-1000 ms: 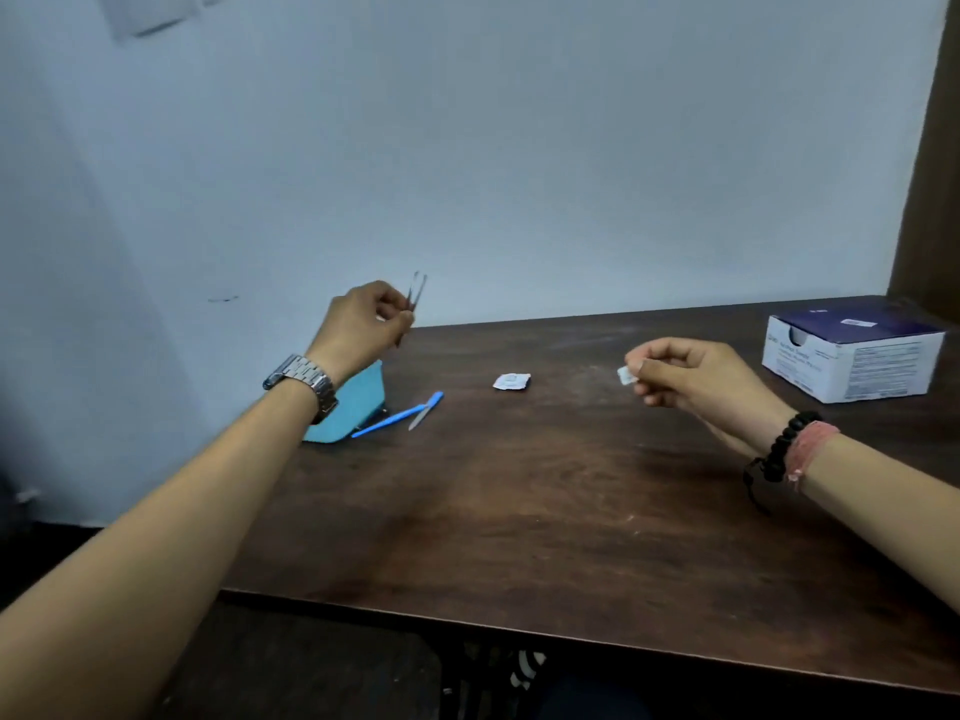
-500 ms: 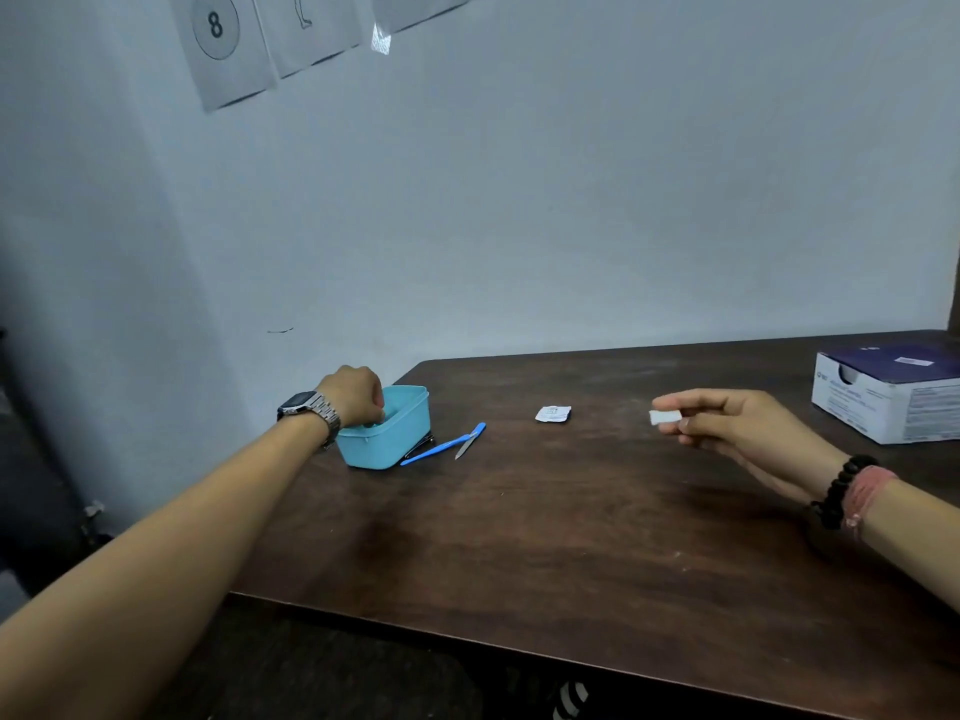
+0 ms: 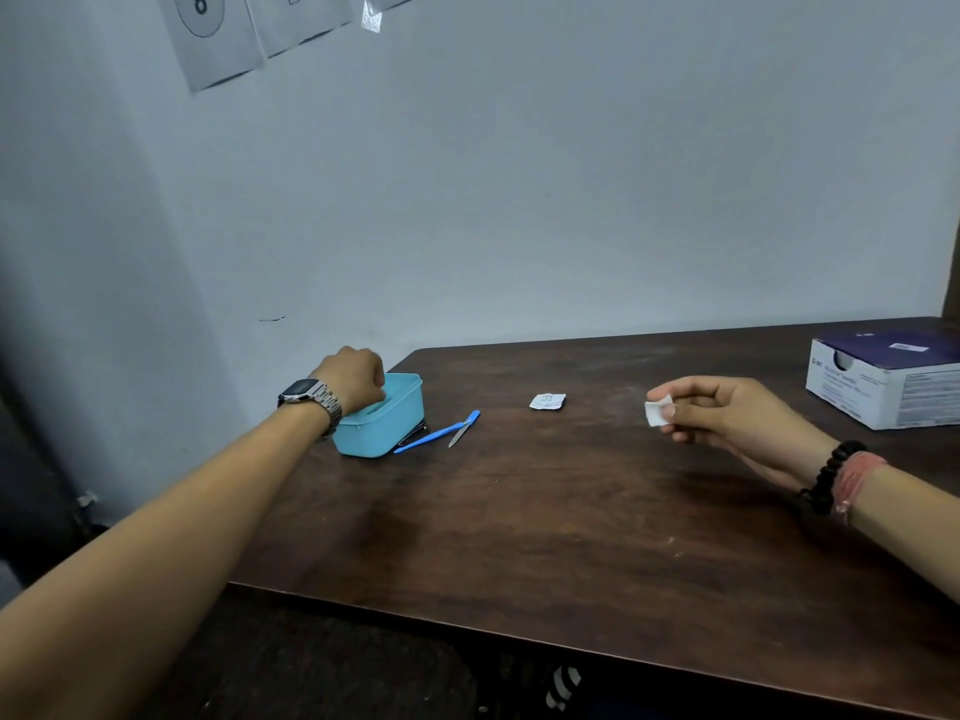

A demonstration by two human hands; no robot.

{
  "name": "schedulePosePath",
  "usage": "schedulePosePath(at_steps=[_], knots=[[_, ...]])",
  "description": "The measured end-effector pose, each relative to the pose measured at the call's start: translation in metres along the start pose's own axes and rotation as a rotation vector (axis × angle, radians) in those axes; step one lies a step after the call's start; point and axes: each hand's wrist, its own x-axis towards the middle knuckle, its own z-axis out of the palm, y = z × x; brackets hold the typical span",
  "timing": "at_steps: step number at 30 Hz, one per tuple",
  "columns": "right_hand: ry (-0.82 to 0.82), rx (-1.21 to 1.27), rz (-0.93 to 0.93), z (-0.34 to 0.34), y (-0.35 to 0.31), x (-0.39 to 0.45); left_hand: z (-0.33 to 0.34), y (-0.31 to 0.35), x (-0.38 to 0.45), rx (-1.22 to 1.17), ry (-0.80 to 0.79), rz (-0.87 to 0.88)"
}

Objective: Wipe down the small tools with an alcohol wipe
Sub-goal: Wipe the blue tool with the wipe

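Note:
My left hand (image 3: 353,379), with a metal watch on the wrist, reaches down into a small light-blue box (image 3: 387,433) at the table's left edge. Its fingers are curled and hidden by the box wall, so what they hold cannot be seen. My right hand (image 3: 727,415) hovers over the right half of the table, pinching a small white alcohol wipe (image 3: 654,413) between thumb and forefinger. Just right of the box lie a blue-handled tool (image 3: 431,438) and a shorter tool with a metal tip (image 3: 464,428). A dark tool (image 3: 415,429) sticks out at the foot of the box.
A torn wipe packet (image 3: 547,401) lies mid-table. A white and purple carton (image 3: 883,387) stands at the far right. The dark wooden table (image 3: 519,537) meets a pale wall behind, with papers (image 3: 218,39) pinned high up.
My left hand held tweezers up in the air a second ago; it has come down into the blue box and stays there. The right hand keeps the wipe, almost still.

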Motion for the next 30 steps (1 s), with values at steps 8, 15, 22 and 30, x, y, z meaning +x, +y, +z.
schedulePosePath(at_steps=[8,15,22,30], knots=[[-0.008,-0.082,0.012,0.000,0.004,0.002,-0.001,0.050,-0.007,-0.122,0.055,0.233],[-0.018,-0.080,0.010,-0.001,0.004,0.003,0.027,0.074,-0.005,-0.092,-0.118,0.253],[-0.041,-0.088,0.007,0.000,0.004,0.004,0.041,0.077,0.001,-0.055,-0.128,0.214],[-0.061,-0.109,0.001,0.000,0.006,0.005,0.047,0.081,0.005,-0.062,-0.112,0.206]])
